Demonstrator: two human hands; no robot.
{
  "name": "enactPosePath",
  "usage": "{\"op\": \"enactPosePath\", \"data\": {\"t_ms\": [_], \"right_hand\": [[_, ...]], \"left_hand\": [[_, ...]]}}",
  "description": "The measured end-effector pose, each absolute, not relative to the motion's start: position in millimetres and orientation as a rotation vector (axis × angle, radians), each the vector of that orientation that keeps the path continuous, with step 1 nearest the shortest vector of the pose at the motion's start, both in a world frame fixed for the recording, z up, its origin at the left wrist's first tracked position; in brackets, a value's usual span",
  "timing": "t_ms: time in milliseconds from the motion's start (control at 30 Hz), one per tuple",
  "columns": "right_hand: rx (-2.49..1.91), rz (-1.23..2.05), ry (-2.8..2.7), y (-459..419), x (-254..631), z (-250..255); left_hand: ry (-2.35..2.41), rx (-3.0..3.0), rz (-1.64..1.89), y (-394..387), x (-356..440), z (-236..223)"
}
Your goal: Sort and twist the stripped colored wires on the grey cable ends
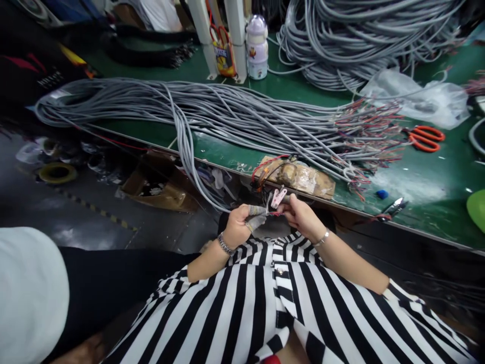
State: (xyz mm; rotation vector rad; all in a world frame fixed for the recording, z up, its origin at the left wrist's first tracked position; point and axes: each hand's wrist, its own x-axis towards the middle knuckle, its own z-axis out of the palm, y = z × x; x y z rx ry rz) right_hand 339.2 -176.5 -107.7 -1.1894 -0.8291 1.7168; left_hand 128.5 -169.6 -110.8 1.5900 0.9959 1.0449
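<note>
Evidently gripping a grey cable [215, 203] with the left hand [237, 226] and pinching red wires [276, 213] with the right hand [302, 217], just nearside of the cable bundle [227, 101]. Beyond that bundle, can't quite read the lettering on a red-and-yellow pouch [224, 59].

Loud black-and-white striped shirt [246, 303], sleeves [404, 298] stopping around the elbows, round button [280, 271] down the front. Left hand [237, 227] has a chunky silver link band [225, 244] plus grayish finger wraps [256, 210]; right hand [302, 215], a slim silvery bangle [322, 238].
</note>
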Motion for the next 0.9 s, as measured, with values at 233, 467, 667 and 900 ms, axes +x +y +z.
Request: {"op": "enactPosePath", "data": {"t_ms": [233,467,667,900], "right_hand": [[-1.084,1.673,-0.735,-162.5,321.7,-102.1],[-1.194,1.587,-0.642,-163.3,318.4,-92.5],[-1.096,1.585,-0.64,-163.0,317.2,-96.3],[-1.076,1.534,-0.636,-162.0,313.2,-97.6]], "left_hand": [[0.989,1.419,0.982,-156.9,142.7,-106.7],[0.971,1.388,0.923,-154.7,145.5,-104.4],[0.913,1.445,0.872,-153.5,143.9,-106.5],[0.875,1.521,0.798,-151.8,147.3,-113.3]]}}
